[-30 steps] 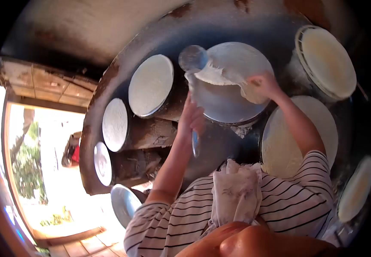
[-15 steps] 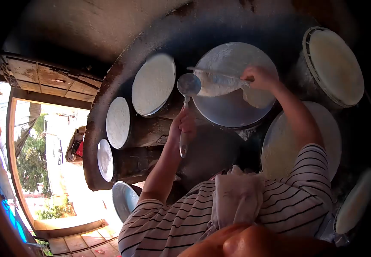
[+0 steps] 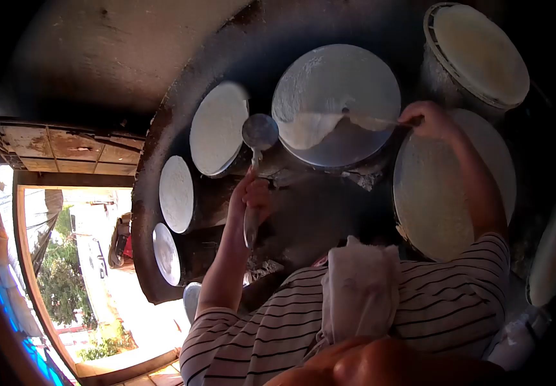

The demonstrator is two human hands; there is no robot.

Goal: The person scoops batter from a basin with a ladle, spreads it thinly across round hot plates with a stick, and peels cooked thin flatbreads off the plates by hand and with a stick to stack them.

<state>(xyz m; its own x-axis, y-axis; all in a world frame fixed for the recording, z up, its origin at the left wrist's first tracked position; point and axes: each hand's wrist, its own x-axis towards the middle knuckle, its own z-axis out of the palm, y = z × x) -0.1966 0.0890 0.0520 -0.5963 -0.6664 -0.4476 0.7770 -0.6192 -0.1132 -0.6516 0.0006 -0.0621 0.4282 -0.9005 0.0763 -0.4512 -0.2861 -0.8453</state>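
My left hand (image 3: 255, 196) is wrapped around the handle of a ladle (image 3: 260, 132), its round bowl up between two round griddles. My right hand (image 3: 429, 121) grips one end of a long thin stick (image 3: 377, 120), blurred by motion, which reaches left across the central griddle (image 3: 355, 145). A white layer (image 3: 336, 74) that looks like batter covers the upper and left parts of that griddle; bare metal shows at the lower right. I cannot tell whether the stick touches the layer.
Several more round griddles stand around: one with a pale sheet (image 3: 219, 128) at left, a smaller white-coated one (image 3: 176, 194), a bare metal one (image 3: 166, 254), a raised one (image 3: 480, 55) and a wide one (image 3: 442, 193) at right. A cloth (image 3: 361, 293) hangs on my chest.
My right hand has moved right toward the central griddle's edge with the stick. The loose flap near that hand no longer shows. The ladle stays in my left hand; the view has shifted.
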